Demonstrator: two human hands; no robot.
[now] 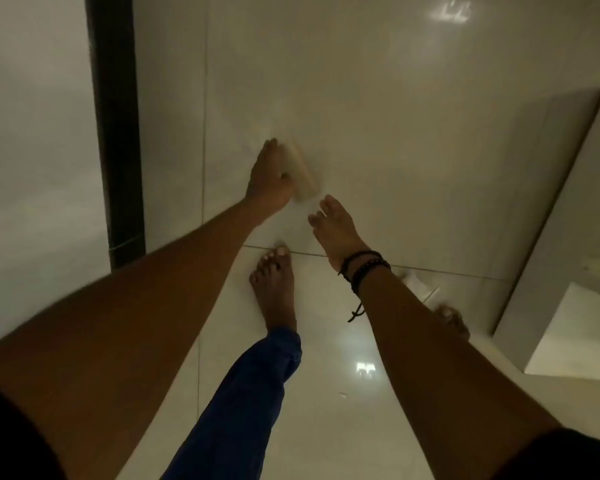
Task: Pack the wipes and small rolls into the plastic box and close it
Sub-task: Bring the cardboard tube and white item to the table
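Note:
My left hand (271,178) reaches down toward the glossy tiled floor and is closed around a pale cream, elongated pack or roll (302,171); motion blur hides what exactly it is. My right hand (333,223), with dark bead bracelets on the wrist, hovers just right of it with fingers spread and nothing in them. A small white item (417,285) lies on the floor beside my right forearm, partly hidden by it. No plastic box is in view.
My bare left foot (274,289) stands on the tile below the hands, and my right foot (454,322) shows behind the right forearm. A dark vertical post (116,133) rises at the left. A pale ledge or cabinet edge (565,202) runs along the right.

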